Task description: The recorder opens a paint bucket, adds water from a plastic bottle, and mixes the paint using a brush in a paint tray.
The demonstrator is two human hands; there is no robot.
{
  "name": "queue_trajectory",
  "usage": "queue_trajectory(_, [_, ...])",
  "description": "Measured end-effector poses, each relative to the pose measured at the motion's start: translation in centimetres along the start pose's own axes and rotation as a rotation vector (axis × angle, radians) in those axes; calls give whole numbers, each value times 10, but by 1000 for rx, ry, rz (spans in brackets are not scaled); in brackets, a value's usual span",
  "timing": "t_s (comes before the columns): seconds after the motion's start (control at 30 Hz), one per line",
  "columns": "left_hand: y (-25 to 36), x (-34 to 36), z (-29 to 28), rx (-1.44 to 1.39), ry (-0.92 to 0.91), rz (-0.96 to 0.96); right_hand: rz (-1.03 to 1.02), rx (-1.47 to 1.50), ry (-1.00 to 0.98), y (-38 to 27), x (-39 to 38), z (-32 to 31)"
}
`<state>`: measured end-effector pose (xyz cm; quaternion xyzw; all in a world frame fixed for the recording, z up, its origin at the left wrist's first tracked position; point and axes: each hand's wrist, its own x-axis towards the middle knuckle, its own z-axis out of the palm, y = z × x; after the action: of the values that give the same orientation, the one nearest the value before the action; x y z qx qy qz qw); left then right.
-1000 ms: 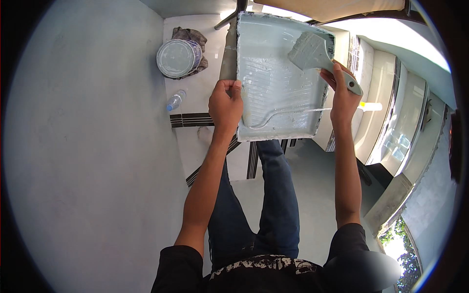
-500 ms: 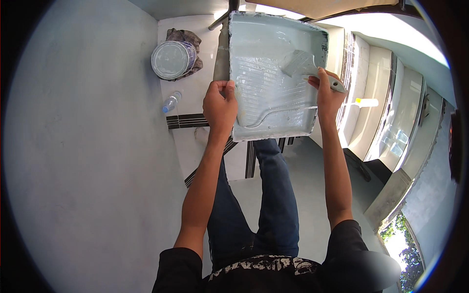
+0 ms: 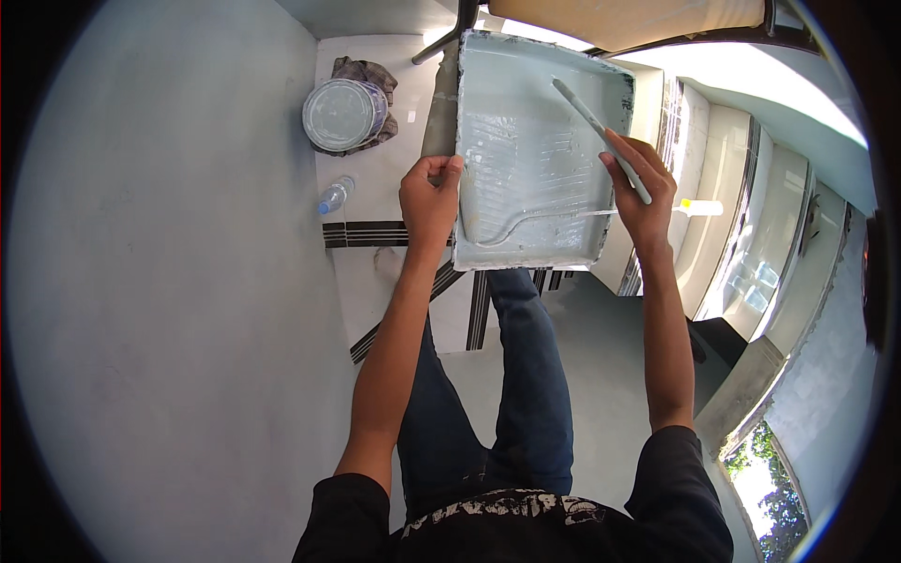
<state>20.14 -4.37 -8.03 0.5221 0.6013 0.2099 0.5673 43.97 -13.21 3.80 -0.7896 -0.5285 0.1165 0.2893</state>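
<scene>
My left hand [image 3: 430,205] pinches the left rim of a wide paint tray [image 3: 526,70], fingers closed on its edge. Pale grey-blue paint coats the tray and its ribbed slope. Over the tray's right part, my right hand [image 3: 646,192] grips a flat paintbrush [image 3: 580,105] by its handle. The brush is seen edge-on, bristle end pointing to the far left; whether it touches the tray I cannot tell. Along the tray's left side lies a paint roller [image 3: 472,208]. Its bent wire crosses the tray to a yellow and white handle [image 3: 702,207] beyond the right rim.
A lidded paint bucket [image 3: 341,114] stands at the far left on a crumpled checked cloth [image 3: 375,75]. Nearer lies a clear plastic bottle [image 3: 336,194]. A grey wall [image 3: 160,281] fills the left. Steps [image 3: 727,211] run along the right. A tan-seated chair [image 3: 629,21] overhangs the far edge.
The brush has turned from showing its broad face to edge-on, and my right hand has shifted right and slightly nearer. My left hand stays on the tray's rim.
</scene>
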Motion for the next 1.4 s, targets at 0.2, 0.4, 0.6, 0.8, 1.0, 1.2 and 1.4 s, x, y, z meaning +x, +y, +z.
queue_trajectory(0.2, [-3, -9, -9, -286, -86, -119, -174, 4, -251, -16, -33, 30])
queue_trajectory(0.4, [-38, -70, -75, -156, -23, -118, 165, 209, 11, -47, -39, 27])
queue_trajectory(0.6, [-94, -179, -170, 108, 104, -124, 318, 326, 240, -50, -60, 18])
queue_trajectory(0.8, [-144, -227, -240, 427, 206, -255, 531, 618, 427, -7, -104, 28])
queue_trajectory(1.0, [-187, -210, -275, 427, 326, -362, 565, 879, 536, -47, -106, 39])
queue_trajectory(1.2, [-176, -193, -252, 465, 355, -463, 615, 904, 536, -58, -126, 6])
queue_trajectory(1.4, [-178, -182, -246, 312, 521, -603, 540, 924, 623, -84, -107, -3])
